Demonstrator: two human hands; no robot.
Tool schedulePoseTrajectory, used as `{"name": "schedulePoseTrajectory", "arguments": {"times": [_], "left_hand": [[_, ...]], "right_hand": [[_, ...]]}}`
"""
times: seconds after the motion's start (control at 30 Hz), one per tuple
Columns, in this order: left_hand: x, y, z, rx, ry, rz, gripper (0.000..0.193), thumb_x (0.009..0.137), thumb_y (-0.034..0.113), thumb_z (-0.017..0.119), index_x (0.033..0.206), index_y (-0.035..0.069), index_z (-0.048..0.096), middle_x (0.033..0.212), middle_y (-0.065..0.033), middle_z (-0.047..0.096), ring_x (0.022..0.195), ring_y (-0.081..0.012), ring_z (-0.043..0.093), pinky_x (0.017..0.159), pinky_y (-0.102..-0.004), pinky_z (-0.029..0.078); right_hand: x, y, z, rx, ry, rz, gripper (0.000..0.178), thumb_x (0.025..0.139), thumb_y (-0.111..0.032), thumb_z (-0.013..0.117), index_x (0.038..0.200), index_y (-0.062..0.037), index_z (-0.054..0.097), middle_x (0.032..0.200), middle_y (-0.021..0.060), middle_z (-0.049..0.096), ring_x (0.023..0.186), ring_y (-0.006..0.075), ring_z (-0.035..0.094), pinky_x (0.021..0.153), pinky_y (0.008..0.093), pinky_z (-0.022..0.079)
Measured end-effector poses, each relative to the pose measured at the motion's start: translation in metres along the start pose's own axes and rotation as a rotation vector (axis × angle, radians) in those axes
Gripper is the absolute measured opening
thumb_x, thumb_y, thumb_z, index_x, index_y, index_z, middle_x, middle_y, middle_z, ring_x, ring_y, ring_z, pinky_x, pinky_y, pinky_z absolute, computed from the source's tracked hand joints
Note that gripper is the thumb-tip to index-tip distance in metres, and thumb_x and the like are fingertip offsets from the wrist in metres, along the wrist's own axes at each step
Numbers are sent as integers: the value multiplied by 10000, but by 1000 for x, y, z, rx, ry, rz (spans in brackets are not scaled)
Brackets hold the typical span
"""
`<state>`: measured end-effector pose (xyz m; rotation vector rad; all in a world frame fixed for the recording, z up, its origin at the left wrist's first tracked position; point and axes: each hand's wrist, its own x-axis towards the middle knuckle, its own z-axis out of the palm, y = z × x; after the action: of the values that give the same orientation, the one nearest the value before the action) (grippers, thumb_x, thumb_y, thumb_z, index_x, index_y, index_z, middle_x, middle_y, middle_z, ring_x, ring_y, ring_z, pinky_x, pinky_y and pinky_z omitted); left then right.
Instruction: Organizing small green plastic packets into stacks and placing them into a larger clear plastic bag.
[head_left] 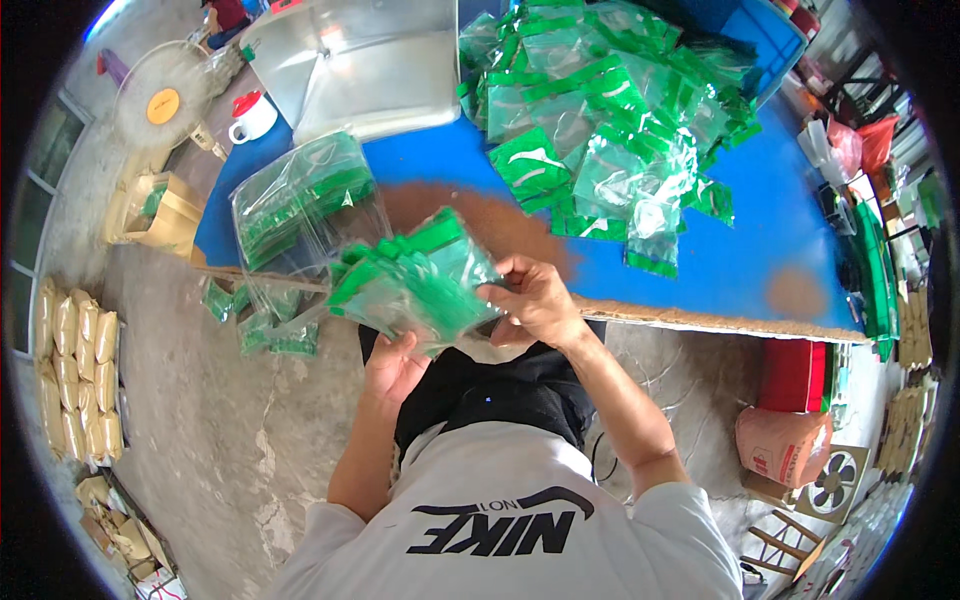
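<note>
A stack of clear plastic bags with green bands (425, 275) is held between my two hands in front of my lap, near the table's front edge. My left hand (395, 368) grips the stack's lower edge, thumb on top. At its right edge, my right hand (535, 303) pinches the bags between thumb and fingers. Just left of the stack, a large clear bag (303, 200) lies at the table edge with more green-banded bags inside. Farther back on the right rises a big loose heap of the same bags (615, 125).
The blue table (760, 220) has brown worn patches. A metal tray (375, 80) and a white mug with a red lid (253, 118) stand at the back left. Beyond the left edge are a fan (165, 95) and a cardboard box (160, 215). Green-banded bags (275, 325) show below the table edge.
</note>
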<state>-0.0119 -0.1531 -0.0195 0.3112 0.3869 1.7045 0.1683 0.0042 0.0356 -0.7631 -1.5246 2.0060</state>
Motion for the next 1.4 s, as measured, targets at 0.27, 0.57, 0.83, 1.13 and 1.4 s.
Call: {"name": "schedulePoseTrajectory", "arguments": {"times": [0.27, 0.57, 0.83, 1.13, 1.4], "left_hand": [[-8, 5, 0, 203, 197, 39, 596, 890, 38, 672, 1425, 35, 409, 1355, -118, 554, 1257, -279, 553, 1074, -487, 448], [-34, 23, -28, 281, 147, 5, 737, 799, 39, 754, 1441, 42, 392, 1366, -91, 543, 1279, -290, 529, 1075, -502, 441], [-17, 57, 0, 806, 49, -165, 636, 728, -41, 820, 1300, 24, 548, 1180, -35, 644, 1063, -186, 635, 945, -352, 512], [5, 5, 12, 720, -89, -329, 572, 800, 13, 758, 1324, 24, 531, 1280, -70, 592, 1224, -232, 551, 1050, -403, 428], [-9, -26, -28, -17, 125, -197, 705, 866, 85, 723, 1466, 27, 358, 1447, -117, 494, 1370, -326, 443, 1165, -555, 331]], "right_hand": [[41, -7, -15, -586, 112, -220, 457, 884, -391, 736, 1045, 17, 610, 979, 169, 666, 924, 266, 654, 793, 406, 527], [27, 17, -36, -1426, -231, -629, 864, 817, -578, 688, 1420, 1, 468, 1509, 228, 394, 1409, 400, 340, 1162, 536, 255], [-14, -76, -41, -648, -318, -17, 265, 968, -227, 582, 1060, 6, 668, 804, 181, 674, 721, 223, 659, 683, 383, 512], [20, -40, -90, -949, 308, -237, 525, 979, -487, 547, 1124, 4, 661, 1068, 165, 682, 1061, 315, 606, 926, 453, 471], [-19, 17, -82, -1375, 119, -579, 498, 989, -386, 527, 1319, -17, 579, 1429, 202, 509, 1420, 400, 350, 1153, 597, 265]]}}
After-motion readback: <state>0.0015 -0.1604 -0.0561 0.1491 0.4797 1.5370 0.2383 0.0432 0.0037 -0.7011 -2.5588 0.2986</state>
